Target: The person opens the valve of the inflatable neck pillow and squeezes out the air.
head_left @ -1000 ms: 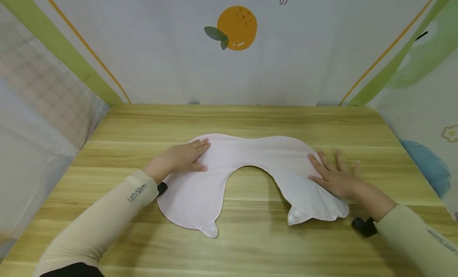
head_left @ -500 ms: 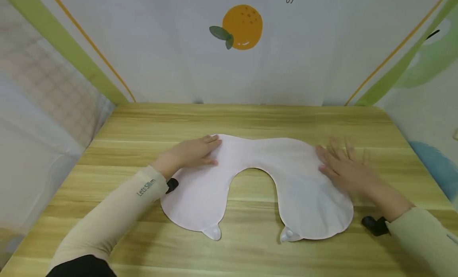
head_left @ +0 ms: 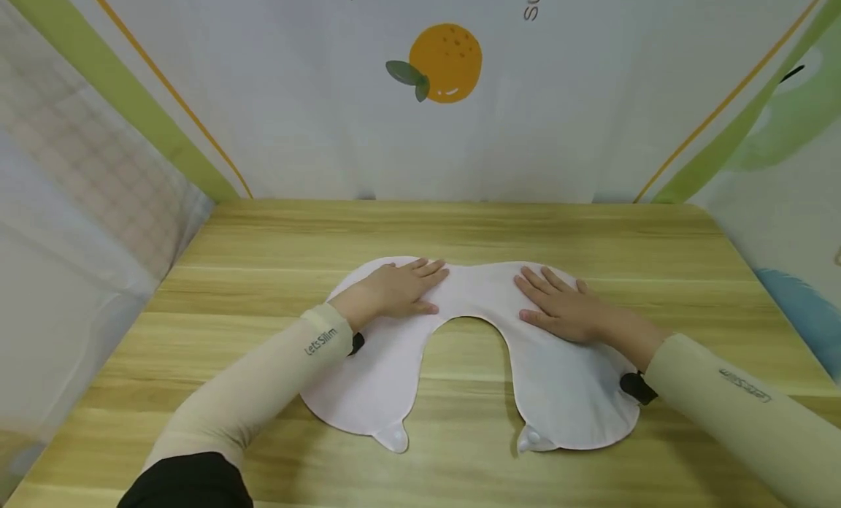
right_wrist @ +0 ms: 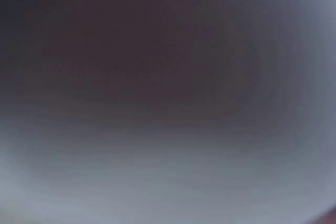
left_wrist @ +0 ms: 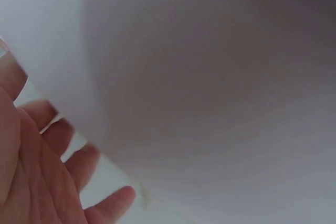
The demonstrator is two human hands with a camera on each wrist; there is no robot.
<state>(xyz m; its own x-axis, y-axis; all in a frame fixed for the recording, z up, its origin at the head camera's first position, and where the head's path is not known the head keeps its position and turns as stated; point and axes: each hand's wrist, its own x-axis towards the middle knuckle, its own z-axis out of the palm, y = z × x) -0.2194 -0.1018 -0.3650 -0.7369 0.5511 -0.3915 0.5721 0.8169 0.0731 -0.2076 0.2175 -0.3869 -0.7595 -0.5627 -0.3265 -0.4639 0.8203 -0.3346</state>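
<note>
A pale pink, U-shaped bib (head_left: 466, 285) lies flat on the wooden table, its opening facing me. Small tabs with snap buttons tip its two ends; the left tab (head_left: 393, 438) and right tab (head_left: 535, 439) lie apart. My left hand (head_left: 397, 290) rests on the upper left of the cloth with straight fingers. On the upper right, my right hand (head_left: 561, 303) lies with fingers spread. In the left wrist view, fingers (left_wrist: 81, 166) show by the edge of a pale surface. The right wrist view is a dark blur and shows no clear hand.
The wooden table (head_left: 460, 234) extends around the bib. Behind it hangs a white curtain (head_left: 296, 92) printed with an orange (head_left: 447, 63). More printed cloth hangs at both sides. Small black wrist cameras sit at both cuffs, near the bib.
The bib's right end, rumpled a second ago, has flattened out toward me. My right hand has moved left from the right edge onto the cloth. My left hand has slid right across it.
</note>
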